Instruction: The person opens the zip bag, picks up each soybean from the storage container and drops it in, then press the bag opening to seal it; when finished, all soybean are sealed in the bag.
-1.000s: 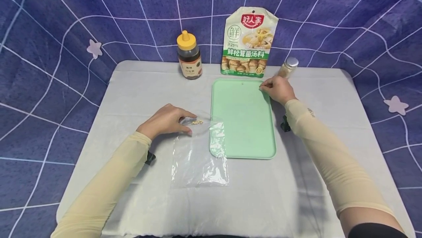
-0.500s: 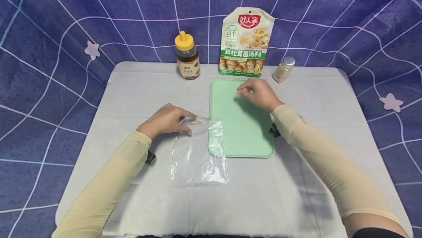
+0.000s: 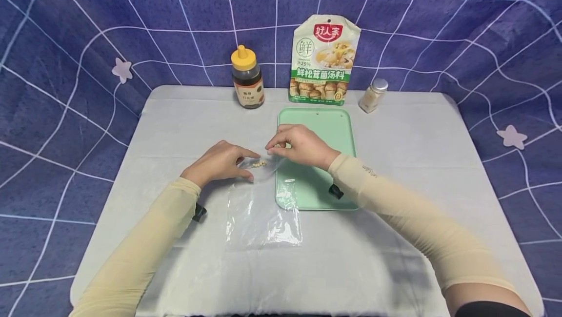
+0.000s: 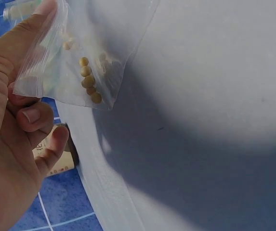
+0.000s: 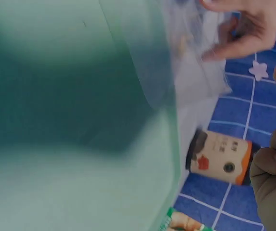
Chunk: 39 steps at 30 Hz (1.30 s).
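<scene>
The person's left hand [image 3: 221, 161] has thumb and index spread, with the mouth of a clear zip bag [image 3: 263, 219] stretched between them. If either slips, that thin film could just flop shut. Right beside those fingers, a few tan, soybean-like beans [image 4: 88, 81] look to be inside, close to the zip edge, so a bad tilt could roll them out. The right hand [image 3: 300, 144] is just across the mouth, fingertips drawn together; can't tell if there's a bean in there. If so, letting go short could bounce it off the green tray [image 3: 333, 131] beneath those fingers, or onto the table [image 3: 184, 117]. The bag overlaps the tray too, so tugging might snag it. Farther off, the honey bottle [image 3: 248, 80] beyond the left fingers, plus the mushroom soup pouch [image 3: 325, 58] and seasoning jar [image 3: 373, 95] past the right ones, seem low risk.
</scene>
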Available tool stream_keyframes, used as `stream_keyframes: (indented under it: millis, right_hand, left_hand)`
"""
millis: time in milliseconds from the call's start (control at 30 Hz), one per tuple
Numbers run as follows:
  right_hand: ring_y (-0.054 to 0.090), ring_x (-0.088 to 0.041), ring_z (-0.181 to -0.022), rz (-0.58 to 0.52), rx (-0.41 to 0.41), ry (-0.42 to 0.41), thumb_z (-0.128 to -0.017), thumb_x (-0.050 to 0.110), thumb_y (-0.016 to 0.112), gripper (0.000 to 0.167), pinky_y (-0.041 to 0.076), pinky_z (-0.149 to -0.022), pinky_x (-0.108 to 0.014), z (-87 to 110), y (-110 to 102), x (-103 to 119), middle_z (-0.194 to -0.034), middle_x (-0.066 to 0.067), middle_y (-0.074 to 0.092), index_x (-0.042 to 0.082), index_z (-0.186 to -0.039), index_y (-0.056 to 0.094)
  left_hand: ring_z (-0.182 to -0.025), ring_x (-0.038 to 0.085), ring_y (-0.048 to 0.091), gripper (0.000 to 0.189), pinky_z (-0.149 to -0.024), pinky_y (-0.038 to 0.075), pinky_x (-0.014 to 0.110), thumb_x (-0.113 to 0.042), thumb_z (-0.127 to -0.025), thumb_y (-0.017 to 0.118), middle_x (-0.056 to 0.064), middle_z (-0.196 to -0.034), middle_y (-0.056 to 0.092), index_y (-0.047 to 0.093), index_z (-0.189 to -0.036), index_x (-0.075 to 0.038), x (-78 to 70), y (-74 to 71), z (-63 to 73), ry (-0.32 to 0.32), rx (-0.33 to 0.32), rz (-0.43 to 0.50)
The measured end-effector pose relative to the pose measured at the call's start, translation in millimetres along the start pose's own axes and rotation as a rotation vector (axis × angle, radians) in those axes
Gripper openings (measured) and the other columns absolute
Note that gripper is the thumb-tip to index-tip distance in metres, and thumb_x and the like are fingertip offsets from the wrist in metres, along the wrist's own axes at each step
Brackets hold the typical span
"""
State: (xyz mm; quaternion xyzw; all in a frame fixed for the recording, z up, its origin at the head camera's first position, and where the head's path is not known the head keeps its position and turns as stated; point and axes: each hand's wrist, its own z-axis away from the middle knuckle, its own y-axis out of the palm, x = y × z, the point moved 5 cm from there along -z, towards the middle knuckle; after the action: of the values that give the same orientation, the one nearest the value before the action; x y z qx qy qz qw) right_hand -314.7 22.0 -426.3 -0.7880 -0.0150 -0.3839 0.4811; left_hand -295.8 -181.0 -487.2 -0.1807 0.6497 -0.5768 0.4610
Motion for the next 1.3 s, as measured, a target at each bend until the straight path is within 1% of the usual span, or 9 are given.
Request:
stream_keyframes:
  millis: [267, 400, 533, 667, 767, 900, 1000, 1100, 1300]
  right_hand:
    - [0.054, -0.007, -0.076, 0.002, 0.017, -0.005, -0.094, 0.015, 0.076, 0.011, 0.046, -0.069, -0.027, -4.9, 17, -3, -0.085, 0.011, 0.061, 0.011, -0.102, 0.082]
    - [0.055, -0.008, -0.075, -0.018, -0.009, 0.013, -0.094, 0.017, 0.076, 0.012, 0.046, -0.069, -0.029, -3.4, 11, -8, -0.085, 0.01, 0.062, 0.012, -0.103, 0.082]
    - [0.056, -0.009, -0.075, -0.026, -0.071, 0.052, -0.093, 0.017, 0.077, 0.013, 0.048, -0.07, -0.032, 1.6, -6, -21, -0.084, 0.009, 0.063, 0.012, -0.104, 0.081]
    - [0.056, -0.012, -0.073, 0.007, -0.155, 0.114, -0.091, 0.017, 0.079, 0.013, 0.048, -0.069, -0.034, 14.1, -28, -50, -0.082, 0.006, 0.064, 0.012, -0.102, 0.081]
    - [0.056, -0.015, -0.074, 0.061, -0.213, 0.177, -0.091, 0.018, 0.08, 0.014, 0.046, -0.07, -0.034, 28.3, -46, -82, -0.082, 0.001, 0.066, 0.01, -0.102, 0.081]
    - [0.056, -0.019, -0.076, 0.119, -0.34, 0.313, -0.091, 0.015, 0.079, 0.016, 0.044, -0.072, -0.036, 50.7, -79, -128, -0.085, -0.006, 0.068, 0.005, -0.104, 0.08]
    - [0.053, -0.021, -0.074, 0.147, -0.422, 0.412, -0.092, 0.014, 0.078, 0.016, 0.041, -0.069, -0.036, 66.2, -99, -154, -0.085, -0.009, 0.067, 0.004, -0.104, 0.08]
    - [0.051, -0.022, -0.073, 0.18, -0.409, 0.465, -0.093, 0.015, 0.077, 0.016, 0.039, -0.067, -0.038, 75.8, -106, -170, -0.083, -0.01, 0.065, 0.004, -0.105, 0.08]
    - [0.055, -0.022, -0.075, 0.203, -0.344, 0.513, -0.092, 0.014, 0.078, 0.017, 0.043, -0.069, -0.039, 84.3, -107, -187, -0.086, -0.011, 0.068, 0.006, -0.106, 0.081]
  left_hand:
    - [-0.052, 0.012, 0.038, 0.062, -0.064, 0.033, 0.037, -0.047, -0.072, 0.091, -0.008, -0.06, 0.049, 0.074, -0.128, -0.025, -1.1, -0.6, 0.5, -0.011, 0.01, -0.005]
    - [-0.053, 0.012, 0.039, 0.062, -0.065, 0.033, 0.037, -0.047, -0.072, 0.091, -0.008, -0.061, 0.05, 0.074, -0.127, -0.025, -1.2, -1.2, 0.8, -0.024, 0.014, -0.002]
    - [-0.053, 0.011, 0.04, 0.061, -0.061, 0.035, 0.036, -0.049, -0.072, 0.09, -0.008, -0.061, 0.05, 0.074, -0.127, -0.026, 1.3, -1.6, 1.2, -0.032, 0.014, -0.006]
    - [-0.054, 0.011, 0.039, 0.061, -0.058, 0.033, 0.035, -0.05, -0.073, 0.09, -0.008, -0.061, 0.049, 0.074, -0.127, -0.028, 3.6, -2.4, 2.5, -0.042, 0.02, -0.006]
    - [-0.056, 0.012, 0.038, 0.061, -0.059, 0.032, 0.035, -0.049, -0.073, 0.09, -0.008, -0.062, 0.048, 0.074, -0.127, -0.028, 3.7, -3.2, 2.6, -0.051, 0.025, -0.004]
    - [-0.056, 0.012, 0.037, 0.061, -0.059, 0.032, 0.035, -0.049, -0.073, 0.09, -0.008, -0.062, 0.048, 0.073, -0.128, -0.029, 2.8, -3.2, 1.1, -0.056, 0.024, 0.002]
    - [-0.055, 0.012, 0.036, 0.061, -0.059, 0.031, 0.036, -0.048, -0.073, 0.091, -0.008, -0.061, 0.046, 0.073, -0.128, -0.029, 0.9, -2.8, 0.5, -0.059, 0.028, 0.015]
    - [-0.054, 0.012, 0.035, 0.06, -0.063, 0.031, 0.036, -0.048, -0.073, 0.09, -0.008, -0.06, 0.045, 0.073, -0.127, -0.029, -1.4, -2.3, 0.9, -0.06, 0.034, 0.014]
    - [-0.054, 0.012, 0.035, 0.061, -0.065, 0.031, 0.036, -0.048, -0.072, 0.09, -0.008, -0.059, 0.045, 0.074, -0.127, -0.028, -4.9, -3.7, 0.7, -0.062, 0.027, 0.006]
